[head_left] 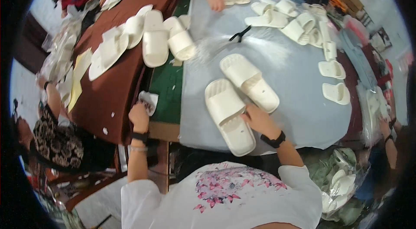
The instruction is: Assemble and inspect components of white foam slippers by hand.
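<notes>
A pair of cream slide slippers lies before me at the front of the grey-covered table. My right hand (261, 121) pinches the inner edge of the nearer slipper (234, 135), its fingertips just below the strap. The other slipper (263, 93) lies beside it, farther right and toward the back, strap side up. At the brown table's edge my left hand (138, 118) is closed on a crumpled white cloth (148, 102) with dark reddish marks; whether it is cloth or paper is hard to tell.
Several slippers (155, 40) lie on the brown table (130, 118) at left, others (299, 27) along the back right. A black Y-shaped piece (240, 34) lies mid-table. Across from me, a person's hands (214, 1) hold slippers. A bag of slippers (342, 188) stands low at right.
</notes>
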Available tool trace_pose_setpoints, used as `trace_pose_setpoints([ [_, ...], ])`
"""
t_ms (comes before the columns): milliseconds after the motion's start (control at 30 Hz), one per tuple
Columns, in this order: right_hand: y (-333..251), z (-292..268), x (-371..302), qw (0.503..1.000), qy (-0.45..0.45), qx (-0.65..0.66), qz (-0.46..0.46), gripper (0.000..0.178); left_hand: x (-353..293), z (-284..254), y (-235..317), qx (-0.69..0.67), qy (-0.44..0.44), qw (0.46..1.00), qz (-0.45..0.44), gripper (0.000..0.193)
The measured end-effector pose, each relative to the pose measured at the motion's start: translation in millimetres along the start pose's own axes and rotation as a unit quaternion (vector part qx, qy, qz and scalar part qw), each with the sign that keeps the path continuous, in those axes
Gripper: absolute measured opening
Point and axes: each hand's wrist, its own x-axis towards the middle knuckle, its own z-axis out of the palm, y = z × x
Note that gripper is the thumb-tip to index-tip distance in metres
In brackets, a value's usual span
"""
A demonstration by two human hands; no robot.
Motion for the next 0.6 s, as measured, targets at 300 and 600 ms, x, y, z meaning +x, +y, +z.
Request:
trace_pose_setpoints([
  [300,8,7,-2,1.000,0.002,0.017,-0.018,0.035,0,16,1,0.047,0.009,0.999,-0.017,0.010],
  [600,-16,-10,-5,0.997,-0.057,0.017,0.045,0.037,-7,19,-9,0.012,0.034,0.999,-0.039,0.013],
])
